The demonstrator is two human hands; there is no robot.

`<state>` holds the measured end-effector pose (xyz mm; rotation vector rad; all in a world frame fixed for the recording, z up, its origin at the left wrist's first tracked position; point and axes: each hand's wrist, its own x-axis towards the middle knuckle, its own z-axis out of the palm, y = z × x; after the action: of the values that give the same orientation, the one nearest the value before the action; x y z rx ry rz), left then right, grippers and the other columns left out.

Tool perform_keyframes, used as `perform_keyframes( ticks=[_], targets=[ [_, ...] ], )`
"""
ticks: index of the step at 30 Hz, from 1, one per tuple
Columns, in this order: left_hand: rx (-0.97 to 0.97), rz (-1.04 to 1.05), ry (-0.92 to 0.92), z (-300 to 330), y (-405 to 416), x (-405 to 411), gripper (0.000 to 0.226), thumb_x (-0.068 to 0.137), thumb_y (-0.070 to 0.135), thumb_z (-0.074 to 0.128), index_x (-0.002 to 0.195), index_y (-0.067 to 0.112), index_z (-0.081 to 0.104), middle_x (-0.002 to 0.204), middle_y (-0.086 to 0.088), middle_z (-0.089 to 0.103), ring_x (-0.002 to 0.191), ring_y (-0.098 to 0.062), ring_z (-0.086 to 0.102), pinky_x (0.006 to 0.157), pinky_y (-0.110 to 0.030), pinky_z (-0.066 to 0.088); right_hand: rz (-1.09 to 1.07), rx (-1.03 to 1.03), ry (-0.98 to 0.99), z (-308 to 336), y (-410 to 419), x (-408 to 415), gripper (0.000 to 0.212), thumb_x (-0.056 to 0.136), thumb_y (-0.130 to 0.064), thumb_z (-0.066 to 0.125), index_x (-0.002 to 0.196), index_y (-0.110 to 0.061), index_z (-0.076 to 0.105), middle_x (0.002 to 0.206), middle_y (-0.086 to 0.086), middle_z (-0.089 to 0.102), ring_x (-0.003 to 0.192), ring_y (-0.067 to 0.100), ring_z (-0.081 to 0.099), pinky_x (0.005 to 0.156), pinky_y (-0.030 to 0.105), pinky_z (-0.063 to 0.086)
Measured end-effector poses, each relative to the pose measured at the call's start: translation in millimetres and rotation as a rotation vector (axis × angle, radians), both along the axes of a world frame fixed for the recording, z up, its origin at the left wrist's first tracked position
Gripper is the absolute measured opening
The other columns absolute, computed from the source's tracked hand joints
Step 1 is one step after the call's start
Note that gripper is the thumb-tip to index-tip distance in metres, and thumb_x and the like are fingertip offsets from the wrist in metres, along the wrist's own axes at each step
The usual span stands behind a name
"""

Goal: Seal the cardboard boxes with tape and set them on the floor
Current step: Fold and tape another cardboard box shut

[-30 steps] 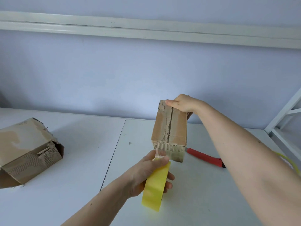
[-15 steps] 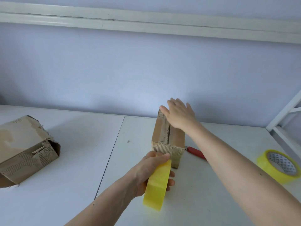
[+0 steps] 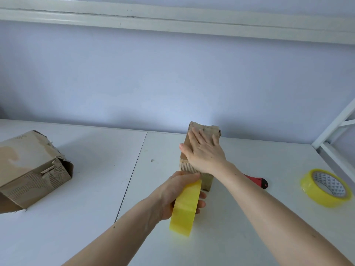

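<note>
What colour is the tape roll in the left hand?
Yellow. The tape roll, which the left hand grips, shows clearly in the head view.

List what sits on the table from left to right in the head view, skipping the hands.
Torn cardboard box → yellow tape roll in the left hand → small cardboard box → red utility knife → second yellow tape roll.

Right hand (image 3: 206, 153) now nearer along box (image 3: 196, 143)

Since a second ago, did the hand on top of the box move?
Yes. The right hand slid from the small box's far edge toward its near end, now lying flat.
</note>
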<state>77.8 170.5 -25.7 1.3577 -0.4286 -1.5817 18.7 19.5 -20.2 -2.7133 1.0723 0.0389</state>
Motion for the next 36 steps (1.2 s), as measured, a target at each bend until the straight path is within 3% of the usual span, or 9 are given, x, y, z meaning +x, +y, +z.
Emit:
perform_keyframes(
  ticks=[2,5,11,16,21,23,26,32,36],
  targets=[
    [-0.002,0.007,0.001,0.8,1.5,-0.7,0.035,0.096,0.030,0.067,0.118,0.013,0.046,0.092,-0.022,0.068,0.064,-0.032,0.065,0.062,-0.039,0.055,-0.009,0.099,-0.245,6.8,0.6,-12.1,0.066,0.104,-0.056,0.021,0.158,-0.018,0.020,0.166,0.000,0.017,0.154,0.018,0.009,0.123,0.042,0.008],
    [-0.007,0.018,0.003,1.0,1.7,0.3,0.034,0.097,0.030,0.065,0.119,0.012,0.047,0.091,-0.023,0.068,0.063,-0.032,0.065,0.061,-0.039,0.055,-0.016,0.076,-0.698,-3.5,6.8,-44.6,0.051,0.104,-0.051,0.035,0.134,-0.018,0.060,0.137,0.001,0.060,0.138,0.017,0.043,0.110,0.034,0.034],
    [-0.008,0.053,-0.003,2.0,4.7,-3.8,0.035,0.096,0.036,0.066,0.116,0.012,0.049,0.091,-0.021,0.070,0.064,-0.032,0.066,0.064,-0.039,0.055,0.009,-0.204,-0.908,-63.9,5.7,-43.0,0.063,0.103,-0.058,0.033,0.122,-0.012,0.071,0.133,-0.002,0.065,0.138,0.017,0.047,0.115,0.052,0.033],
    [-0.073,0.100,0.014,5.4,13.7,-8.9,0.047,0.089,0.023,0.074,0.126,0.009,0.049,0.094,-0.021,0.071,0.069,-0.031,0.068,0.067,-0.040,0.057,-0.114,-0.481,-1.115,-61.9,6.8,-21.7,0.045,0.105,-0.033,0.045,0.089,-0.011,0.081,0.100,-0.004,0.077,0.110,0.012,0.068,0.083,0.031,0.058],
    [-0.185,0.190,0.059,11.2,22.3,-11.9,0.053,0.094,0.015,0.064,0.142,0.013,0.040,0.092,-0.020,0.072,0.072,-0.031,0.071,0.065,-0.038,0.061,-0.292,-0.474,-1.022,-37.2,0.5,-8.3,0.052,0.102,-0.036,0.039,0.072,-0.018,0.078,0.088,-0.009,0.077,0.094,0.012,0.072,0.062,0.024,0.049],
    [-0.219,0.200,0.064,17.7,22.9,-12.1,0.053,0.097,0.017,0.061,0.142,0.025,0.035,0.088,-0.017,0.073,0.065,-0.029,0.068,0.061,-0.036,0.060,-0.360,-0.367,-0.885,-22.0,-7.0,-4.4,0.060,0.103,-0.046,0.028,0.082,-0.020,0.079,0.092,-0.005,0.077,0.091,0.024,0.071,0.066,0.030,0.049],
    [-0.211,0.137,0.057,23.6,22.7,-16.4,0.044,0.099,0.019,0.060,0.137,0.026,0.039,0.092,-0.020,0.071,0.059,-0.028,0.063,0.062,-0.036,0.057,-0.518,-0.140,-0.769,4.9,-30.2,1.2,0.065,0.106,-0.049,0.024,0.093,-0.018,0.079,0.096,0.010,0.075,0.097,0.037,0.064,0.078,0.040,0.047],
    [-0.091,0.167,0.039,14.1,-4.5,-13.2,0.045,0.097,0.025,0.065,0.136,0.019,0.042,0.091,-0.022,0.071,0.057,-0.029,0.062,0.062,-0.036,0.057,-0.578,-0.053,-0.702,29.8,-61.3,10.8,0.065,0.106,-0.050,0.022,0.076,-0.006,0.059,0.085,0.012,0.062,0.094,0.035,0.060,0.071,0.036,0.037],
    [-0.071,0.155,0.022,13.4,-22.3,-0.9,0.046,0.097,0.023,0.066,0.137,0.018,0.042,0.092,-0.024,0.070,0.058,-0.030,0.063,0.063,-0.038,0.057,-0.587,-0.008,-0.664,37.4,-77.5,16.4,0.062,0.104,-0.052,0.020,0.084,-0.007,0.056,0.099,0.017,0.067,0.097,0.037,0.061,0.077,0.040,0.044]
  ],
)
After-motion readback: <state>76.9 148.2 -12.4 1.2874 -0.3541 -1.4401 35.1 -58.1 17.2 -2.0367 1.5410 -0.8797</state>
